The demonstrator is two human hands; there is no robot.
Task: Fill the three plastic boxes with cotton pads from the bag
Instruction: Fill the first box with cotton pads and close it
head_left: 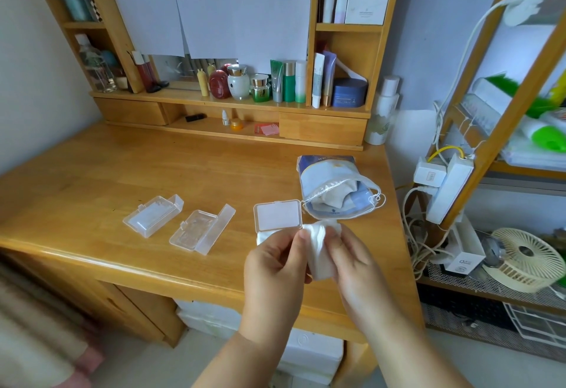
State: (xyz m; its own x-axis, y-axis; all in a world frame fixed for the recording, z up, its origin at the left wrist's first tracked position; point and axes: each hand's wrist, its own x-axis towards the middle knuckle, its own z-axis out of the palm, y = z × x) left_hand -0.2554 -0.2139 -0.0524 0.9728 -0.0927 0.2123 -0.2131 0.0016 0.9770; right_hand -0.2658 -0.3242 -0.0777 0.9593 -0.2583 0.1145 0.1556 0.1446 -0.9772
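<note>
A light wooden desk carries two open clear plastic boxes lying side by side, both seemingly empty. A third box, lid raised, stands just right of them, beside a drawstring bag of cotton pads. A white lotion bottle stands at the back right corner.

Head camera looks forward and down, near the desk

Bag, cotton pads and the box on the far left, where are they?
Bag (329, 173), head view, on its blue upper part.
Cotton pads (318, 246), head view, on the white stack between both hands.
Far-left box (147, 219), head view, on its clear tray.
</note>
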